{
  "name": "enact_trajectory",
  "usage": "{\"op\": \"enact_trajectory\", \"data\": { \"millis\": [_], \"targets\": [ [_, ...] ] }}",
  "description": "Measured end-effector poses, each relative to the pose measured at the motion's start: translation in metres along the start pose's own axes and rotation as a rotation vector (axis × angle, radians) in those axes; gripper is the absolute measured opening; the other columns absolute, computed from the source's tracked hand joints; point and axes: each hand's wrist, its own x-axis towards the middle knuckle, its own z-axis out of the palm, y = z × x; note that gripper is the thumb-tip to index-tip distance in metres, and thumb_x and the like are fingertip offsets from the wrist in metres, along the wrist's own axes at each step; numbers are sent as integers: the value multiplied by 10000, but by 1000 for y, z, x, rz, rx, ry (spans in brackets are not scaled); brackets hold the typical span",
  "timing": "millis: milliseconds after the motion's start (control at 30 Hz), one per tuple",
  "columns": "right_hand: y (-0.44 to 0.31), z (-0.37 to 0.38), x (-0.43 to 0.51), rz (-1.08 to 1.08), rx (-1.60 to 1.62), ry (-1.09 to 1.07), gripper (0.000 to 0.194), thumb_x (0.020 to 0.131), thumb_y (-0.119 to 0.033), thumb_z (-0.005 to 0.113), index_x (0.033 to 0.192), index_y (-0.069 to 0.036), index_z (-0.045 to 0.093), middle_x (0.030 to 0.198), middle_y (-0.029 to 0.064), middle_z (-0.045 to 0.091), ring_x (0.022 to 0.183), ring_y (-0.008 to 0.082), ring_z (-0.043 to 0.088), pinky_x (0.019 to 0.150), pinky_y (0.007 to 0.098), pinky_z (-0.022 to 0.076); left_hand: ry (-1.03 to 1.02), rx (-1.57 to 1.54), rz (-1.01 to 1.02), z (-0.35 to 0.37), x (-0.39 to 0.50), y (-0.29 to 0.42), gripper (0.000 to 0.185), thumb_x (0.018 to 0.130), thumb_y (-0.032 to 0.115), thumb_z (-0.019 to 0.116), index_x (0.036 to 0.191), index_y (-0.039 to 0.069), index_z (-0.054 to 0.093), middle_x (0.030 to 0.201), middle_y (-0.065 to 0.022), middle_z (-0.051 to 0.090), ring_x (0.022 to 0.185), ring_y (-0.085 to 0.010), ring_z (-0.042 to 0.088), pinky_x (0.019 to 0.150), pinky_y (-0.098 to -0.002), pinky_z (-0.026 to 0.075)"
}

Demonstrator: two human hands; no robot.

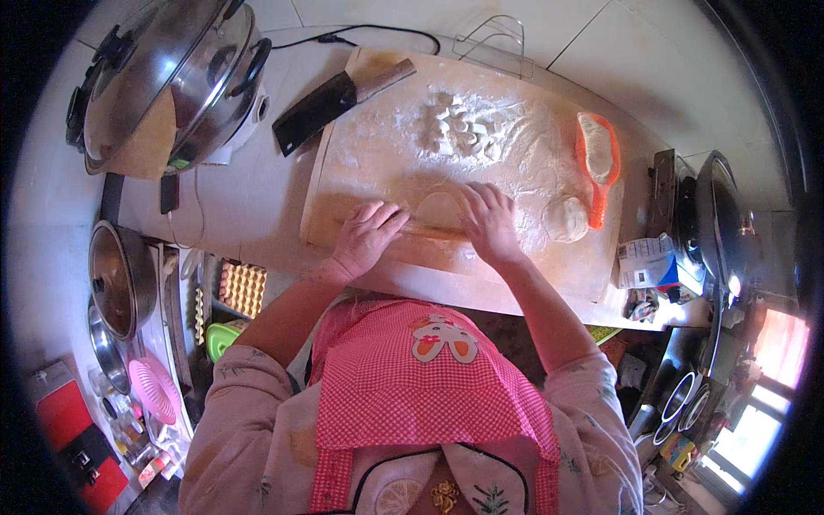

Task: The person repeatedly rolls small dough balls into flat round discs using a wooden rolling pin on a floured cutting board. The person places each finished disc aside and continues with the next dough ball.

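Note:
A thin round sheet of dough (439, 208) lies on a floured wooden board (373, 161). Along its near edge runs a wooden rolling pin (438, 233). My left hand (368, 237) is curled over the pin's left part. At the dough's right edge is my right hand (490, 222), fingers pointing away from me; it covers the pin's right end, so its grip is hidden. Farther back, several small floured dough pieces (468, 129) sit in loose flour. To the right of my right hand rests a dough ball (566, 219).
An orange scoop (599, 206) of flour lies by the dough ball. A cleaver (315, 112) overhangs the board's far left corner. Left of it stands a large lidded steel pot (206, 96). A wire rack (492, 45) and black cable (386, 27) lie behind the board.

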Motion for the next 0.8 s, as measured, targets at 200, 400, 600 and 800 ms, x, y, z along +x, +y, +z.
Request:
{"op": "enact_trajectory", "data": {
  "millis": [200, 400, 600, 800],
  "targets": [
    [-14, 15, 39, 213, 71, -184, 225, 815, -255, 632, 972, -94, 643, 1086, 103, 623, 1089, 288, 535, 918, 414, 382, 194, 121, 188, -7, 6, -1, 325, 789, 179, 596, 1104, 102, 612, 1057, -23, 573, 1022, -201, 528, 908, -369, 409],
    [35, -8, -20, 482, 418, 125, 199, 864, -205, 586, 963, -41, 638, 910, 158, 660, 878, 352, 612, 793, 392, 478, 265, 76, 207, 9, 7, -8, 343, 746, 172, 659, 1081, 117, 614, 1020, -12, 576, 976, -201, 540, 870, -363, 431],
    [132, -61, -81, 464, -258, 498, 422, 820, -253, 654, 1174, -52, 542, 1166, 155, 576, 1116, 344, 497, 947, 446, 395, 267, 108, 222, 14, 14, -9, 355, 712, 163, 687, 1060, 127, 623, 1002, -4, 584, 954, -192, 545, 859, -351, 440],
    [181, -70, -57, 738, -249, 424, 451, 838, -288, 622, 1239, -115, 510, 1143, 158, 593, 1106, 364, 512, 957, 476, 380, 269, 131, 207, 18, 16, -10, 362, 717, 181, 684, 1071, 131, 628, 1000, -7, 591, 945, -192, 551, 857, -350, 449]
  ]
}}
